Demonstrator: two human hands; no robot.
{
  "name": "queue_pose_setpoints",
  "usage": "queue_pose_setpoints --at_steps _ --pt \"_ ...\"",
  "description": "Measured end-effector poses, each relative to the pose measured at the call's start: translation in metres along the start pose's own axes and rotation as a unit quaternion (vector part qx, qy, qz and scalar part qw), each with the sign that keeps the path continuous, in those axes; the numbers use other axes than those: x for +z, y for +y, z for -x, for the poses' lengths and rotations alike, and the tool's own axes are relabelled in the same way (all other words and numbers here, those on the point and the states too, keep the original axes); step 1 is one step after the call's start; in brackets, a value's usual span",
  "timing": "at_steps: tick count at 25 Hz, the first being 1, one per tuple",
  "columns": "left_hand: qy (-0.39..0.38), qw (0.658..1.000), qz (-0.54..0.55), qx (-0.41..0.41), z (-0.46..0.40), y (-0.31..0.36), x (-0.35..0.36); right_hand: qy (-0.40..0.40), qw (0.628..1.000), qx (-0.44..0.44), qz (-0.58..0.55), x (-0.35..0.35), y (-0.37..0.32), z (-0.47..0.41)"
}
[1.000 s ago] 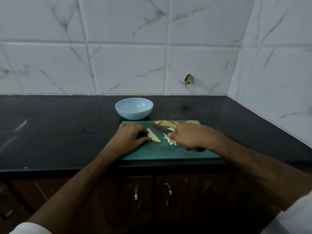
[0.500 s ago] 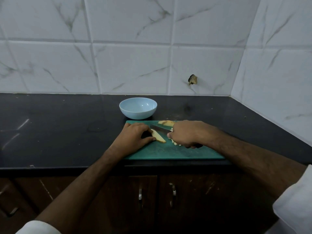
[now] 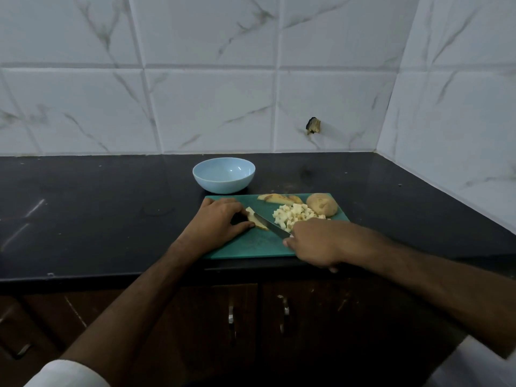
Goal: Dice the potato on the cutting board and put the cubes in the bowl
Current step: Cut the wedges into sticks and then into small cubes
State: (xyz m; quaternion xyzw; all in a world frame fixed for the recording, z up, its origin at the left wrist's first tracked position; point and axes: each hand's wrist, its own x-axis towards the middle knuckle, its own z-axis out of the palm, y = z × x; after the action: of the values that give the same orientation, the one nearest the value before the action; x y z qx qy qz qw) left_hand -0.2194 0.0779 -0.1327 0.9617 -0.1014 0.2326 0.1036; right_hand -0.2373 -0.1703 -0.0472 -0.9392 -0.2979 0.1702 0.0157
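Note:
A green cutting board (image 3: 251,247) lies near the counter's front edge. My left hand (image 3: 217,222) presses a potato slice (image 3: 252,216) flat on the board's left part. My right hand (image 3: 315,244) grips a knife (image 3: 270,226) whose blade lies across that slice. A pile of pale potato cubes (image 3: 296,216) sits mid-board, a half potato (image 3: 322,203) with skin stands at the far right corner, and several slices (image 3: 279,198) lie along the far edge. The light blue bowl (image 3: 224,174) stands behind the board and holds nothing.
The black counter (image 3: 97,213) runs left from the board. White tiled walls close the back and the right side, with a small dark hole (image 3: 313,125) in the back wall. Dark cabinet doors with metal handles (image 3: 284,308) sit below the counter.
My right hand has drawn back toward the board's front edge with the knife, uncovering the cube pile and the half potato. My left hand stays on the slice.

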Motion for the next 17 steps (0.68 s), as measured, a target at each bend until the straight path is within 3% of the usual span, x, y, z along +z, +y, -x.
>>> queue_pose_setpoints --at_steps 4,8,17 --pt "-0.003 1.000 0.000 -0.002 0.001 0.001 0.001 0.007 0.998 -0.005 -0.058 0.027 0.021 0.035" --pt "-0.007 1.000 0.006 -0.006 0.001 0.001 0.001 0.069 0.997 0.009 0.039 0.036 0.023 0.047" --pt "0.017 1.000 -0.012 -0.005 0.006 0.007 -0.002 0.114 0.992 0.042 0.034 -0.009 -0.001 -0.016"
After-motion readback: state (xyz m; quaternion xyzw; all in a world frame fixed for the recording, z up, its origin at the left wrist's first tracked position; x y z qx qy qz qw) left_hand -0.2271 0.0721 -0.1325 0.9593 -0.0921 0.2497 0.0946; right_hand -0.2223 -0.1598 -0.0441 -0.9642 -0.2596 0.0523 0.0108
